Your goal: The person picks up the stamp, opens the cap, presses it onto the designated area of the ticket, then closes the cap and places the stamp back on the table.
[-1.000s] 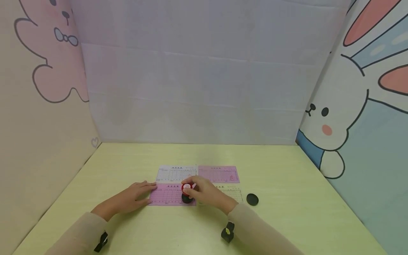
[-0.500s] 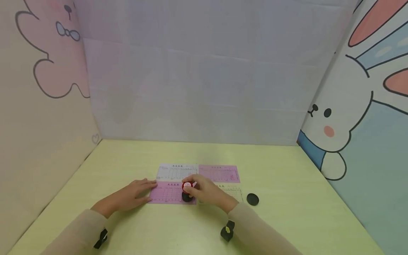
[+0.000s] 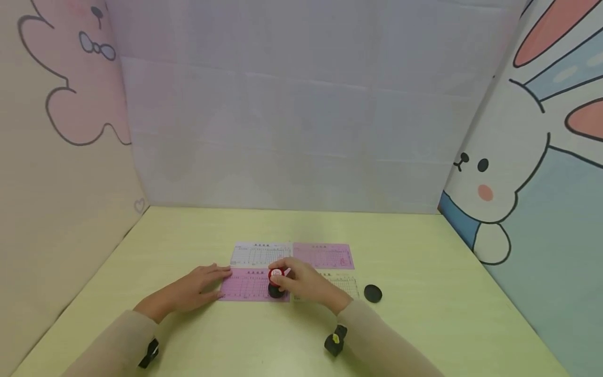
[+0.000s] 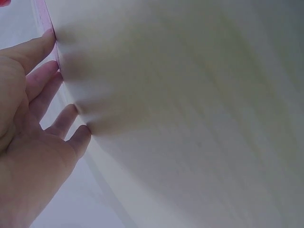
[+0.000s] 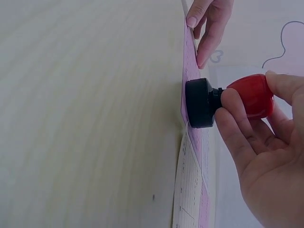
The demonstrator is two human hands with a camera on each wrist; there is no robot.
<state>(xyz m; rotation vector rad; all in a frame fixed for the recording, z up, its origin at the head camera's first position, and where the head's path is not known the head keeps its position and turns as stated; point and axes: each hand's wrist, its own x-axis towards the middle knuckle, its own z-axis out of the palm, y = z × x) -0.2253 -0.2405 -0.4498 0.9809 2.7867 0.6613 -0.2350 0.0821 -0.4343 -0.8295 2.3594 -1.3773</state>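
My right hand (image 3: 303, 281) grips the red handle of a round stamp (image 5: 251, 95). In the right wrist view the stamp's black base (image 5: 199, 103) stands upright on the near-left pink form (image 3: 247, 285), at that sheet's right side. My left hand (image 3: 195, 288) lies with its fingers spread, their tips touching the left edge of the same form. From the left wrist view, the fingertips (image 4: 78, 135) rest on the table and the paper edge. The stamp's underside and the paper beneath it are hidden.
Behind lie a white form (image 3: 259, 255) and a pink form (image 3: 322, 255) bearing a red mark at its lower right. A yellowish form (image 3: 341, 283) is partly under my right hand. A black round cap (image 3: 372, 293) lies right of the papers. Printed walls enclose the table.
The whole view shifts slightly with the head. Both hands and the stamp keep their places on the papers.
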